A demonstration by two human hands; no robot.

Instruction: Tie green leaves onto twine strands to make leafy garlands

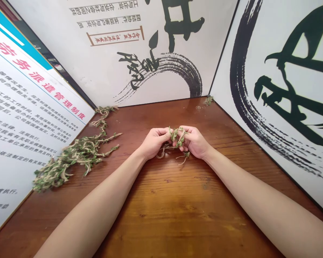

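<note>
Both of my hands meet above the middle of the wooden table, closed on one twine garland with small green leaves (181, 138). My left hand (155, 141) pinches it between thumb and fingers from the left. From the right, my right hand (196, 142) grips the same garland, its fingers curled and partly hidden. A loop of brown twine (163, 151) hangs below the left fingers, and a leafy loose end dangles under the right ones. On the left lies a tangled heap of similar leafy twine (72, 154), apart from my hands.
The brown wooden table (161, 215) is bounded by printed boards: a text panel (29, 107) at left, a calligraphy panel (97, 64) behind and another (285, 89) at right. A small leafy bit (209, 100) lies in the back right corner.
</note>
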